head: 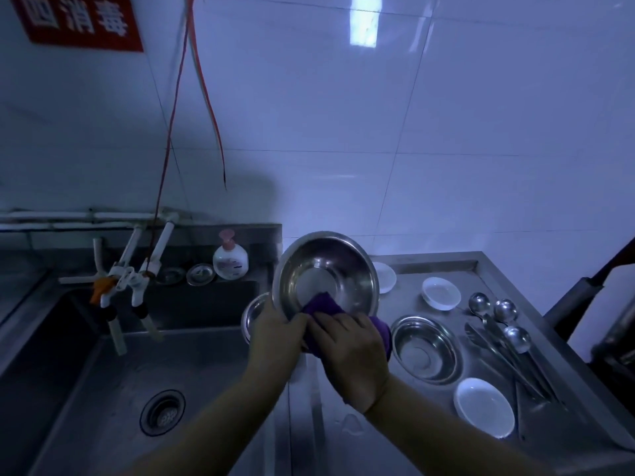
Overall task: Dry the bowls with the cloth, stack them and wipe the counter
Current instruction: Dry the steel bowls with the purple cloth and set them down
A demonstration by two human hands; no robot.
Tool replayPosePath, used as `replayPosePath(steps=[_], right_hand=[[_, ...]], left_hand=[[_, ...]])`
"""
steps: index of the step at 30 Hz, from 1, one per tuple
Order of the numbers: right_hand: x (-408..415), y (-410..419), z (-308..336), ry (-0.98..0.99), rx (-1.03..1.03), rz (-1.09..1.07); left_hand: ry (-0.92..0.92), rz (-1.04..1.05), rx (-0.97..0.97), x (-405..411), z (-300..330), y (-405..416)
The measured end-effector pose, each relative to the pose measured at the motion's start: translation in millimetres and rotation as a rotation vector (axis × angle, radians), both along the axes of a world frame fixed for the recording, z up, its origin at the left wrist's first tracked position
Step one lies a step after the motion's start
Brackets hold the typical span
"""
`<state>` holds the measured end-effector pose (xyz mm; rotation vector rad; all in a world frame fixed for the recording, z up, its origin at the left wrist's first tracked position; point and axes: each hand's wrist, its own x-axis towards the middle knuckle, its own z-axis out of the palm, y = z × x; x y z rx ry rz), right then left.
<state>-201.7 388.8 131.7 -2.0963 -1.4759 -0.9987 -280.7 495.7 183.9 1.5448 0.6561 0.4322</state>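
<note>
A large steel bowl (326, 269) is held up and tilted towards me above the counter's left end. My left hand (275, 338) grips its lower left rim. My right hand (354, 352) presses a purple cloth (321, 305) against the bowl's lower inside; part of the cloth hangs behind that hand. A second steel bowl (252, 316) peeks out behind my left hand. Another steel bowl (426, 348) sits on the counter (412, 438) to the right. White bowls lie at the near right (484, 407), further back (441, 293) and behind the held bowl (386, 277).
A deep steel sink (113, 389) with a drain lies at the left, taps (120, 286) over its back edge. A soap bottle (230, 257) stands on the sink ledge. Steel ladles and tongs (508, 334) lie at the counter's right side. Dark objects stand at the far right.
</note>
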Motion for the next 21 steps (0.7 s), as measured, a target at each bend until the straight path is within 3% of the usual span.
replayPosePath(steps=[5, 10, 15, 21], right_hand=[[8, -13, -6, -0.121, -0.057, 0.089], [41, -37, 3, -0.310, -0.260, 0.250], [35, -23, 15, -0.222, -0.111, 0.153], [4, 2, 12, -0.090, 0.022, 0.035]], left_hand=[[-0.005, -0.053, 0.065, -2, 10, 20], [0.127, -0.381, 0.270, 0, 39, 53], [0.051, -0.104, 0.172, 2, 26, 34], [-0.004, 0.005, 0.050, 3, 8, 11]])
